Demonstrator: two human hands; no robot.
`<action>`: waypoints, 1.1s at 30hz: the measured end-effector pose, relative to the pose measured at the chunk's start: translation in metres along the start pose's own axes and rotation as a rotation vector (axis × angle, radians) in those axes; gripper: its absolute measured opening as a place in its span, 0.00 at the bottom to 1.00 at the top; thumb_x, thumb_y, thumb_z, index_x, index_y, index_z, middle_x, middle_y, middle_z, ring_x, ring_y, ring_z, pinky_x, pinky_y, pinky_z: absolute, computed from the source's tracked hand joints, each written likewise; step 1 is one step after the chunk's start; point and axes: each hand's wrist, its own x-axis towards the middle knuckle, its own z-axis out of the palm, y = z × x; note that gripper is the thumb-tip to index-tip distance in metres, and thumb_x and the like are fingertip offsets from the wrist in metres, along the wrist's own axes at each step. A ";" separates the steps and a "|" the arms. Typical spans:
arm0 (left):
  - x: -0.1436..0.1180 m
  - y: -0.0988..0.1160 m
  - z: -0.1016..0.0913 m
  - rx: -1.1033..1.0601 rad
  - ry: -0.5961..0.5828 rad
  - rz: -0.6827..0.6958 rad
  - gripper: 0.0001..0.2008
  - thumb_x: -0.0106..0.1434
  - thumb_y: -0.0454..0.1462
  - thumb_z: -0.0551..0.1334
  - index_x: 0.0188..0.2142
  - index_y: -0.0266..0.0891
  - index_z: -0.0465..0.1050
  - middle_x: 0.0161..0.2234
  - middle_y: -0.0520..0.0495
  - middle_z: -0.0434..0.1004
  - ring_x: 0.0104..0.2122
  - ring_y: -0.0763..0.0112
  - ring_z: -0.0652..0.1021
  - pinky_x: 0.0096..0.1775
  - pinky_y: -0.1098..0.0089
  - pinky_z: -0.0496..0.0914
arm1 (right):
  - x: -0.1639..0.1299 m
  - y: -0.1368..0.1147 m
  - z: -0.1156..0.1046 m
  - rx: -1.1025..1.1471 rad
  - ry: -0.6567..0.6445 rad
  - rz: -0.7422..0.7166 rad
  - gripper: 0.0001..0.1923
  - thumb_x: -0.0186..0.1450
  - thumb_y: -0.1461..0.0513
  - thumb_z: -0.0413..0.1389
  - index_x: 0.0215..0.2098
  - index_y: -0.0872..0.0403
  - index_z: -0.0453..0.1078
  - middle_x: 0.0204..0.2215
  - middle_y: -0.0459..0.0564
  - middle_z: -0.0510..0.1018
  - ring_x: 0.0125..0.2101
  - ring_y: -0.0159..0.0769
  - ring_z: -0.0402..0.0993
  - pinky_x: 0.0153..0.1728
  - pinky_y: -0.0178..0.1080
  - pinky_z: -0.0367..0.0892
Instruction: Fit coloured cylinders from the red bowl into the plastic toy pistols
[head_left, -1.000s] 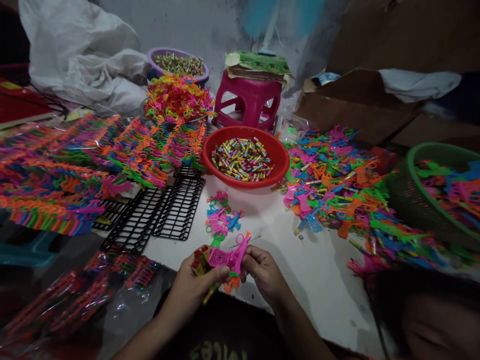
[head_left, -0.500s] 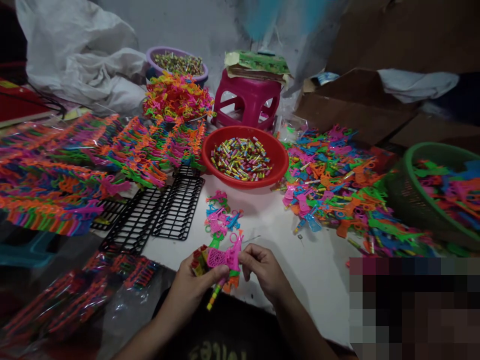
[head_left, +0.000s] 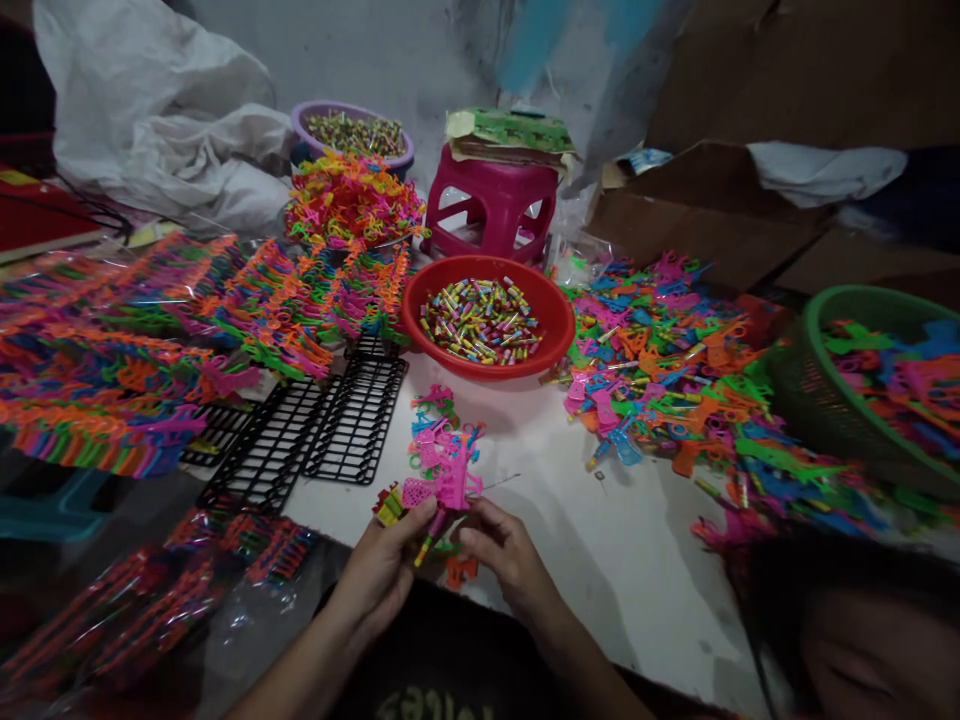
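My left hand (head_left: 379, 575) is closed around a pink plastic toy gun (head_left: 450, 490) with a perforated grip. A thin striped tube (head_left: 427, 545) with a yellow tip sticks out below the toy. In the same hand, behind the thumb, is a bunch of small yellow and red tubes (head_left: 388, 506). My right hand (head_left: 510, 550) has its curled fingers at the toy's right end; the fingertips are partly hidden. Beyond the hands lies a short row of colourful small toys (head_left: 435, 425) on the white tabletop (head_left: 637, 570). An orange piece (head_left: 460, 571) shows beneath the hands.
A red basin (head_left: 556, 345) holds many small tubes. Right of it spreads a heap of toy guns (head_left: 667, 370), beside a green basket (head_left: 814, 350). Black racks (head_left: 349, 430) and rows of toys (head_left: 142, 370) lie left. Another person's head (head_left: 847, 630) is at lower right.
The toy gun has turned and lies more level. My right hand has shifted slightly left and down along it. The other person's head now shows at lower right, where blocks covered the picture before.
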 end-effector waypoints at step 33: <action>0.012 -0.021 -0.019 0.556 -0.127 0.058 0.18 0.49 0.45 0.64 0.35 0.35 0.67 0.21 0.52 0.73 0.16 0.74 0.72 0.15 0.78 0.63 | 0.017 -0.005 -0.054 -0.191 0.450 0.049 0.14 0.53 0.52 0.56 0.30 0.54 0.70 0.24 0.49 0.74 0.25 0.36 0.68 0.27 0.38 0.62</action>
